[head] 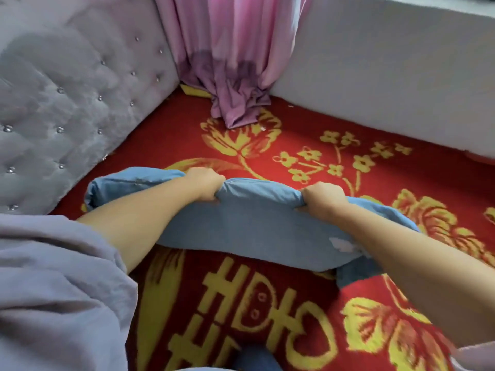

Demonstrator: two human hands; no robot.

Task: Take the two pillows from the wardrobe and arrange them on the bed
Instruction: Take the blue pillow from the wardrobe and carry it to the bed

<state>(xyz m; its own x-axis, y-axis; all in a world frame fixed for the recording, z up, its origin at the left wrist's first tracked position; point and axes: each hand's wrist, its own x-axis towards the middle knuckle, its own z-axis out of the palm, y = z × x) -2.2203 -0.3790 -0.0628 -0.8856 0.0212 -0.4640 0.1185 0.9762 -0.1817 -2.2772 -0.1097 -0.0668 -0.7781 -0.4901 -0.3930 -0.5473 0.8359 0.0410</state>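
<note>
The blue pillow (257, 226) lies across the bed (308, 167), near its headboard (67, 108) end. Soft and light, it bunches where gripped; the far long edge seems the best hold. Left hand (205, 184) and right hand (325, 200) curl tight, pinching that edge. The second pillow isn't clearly visible
</note>
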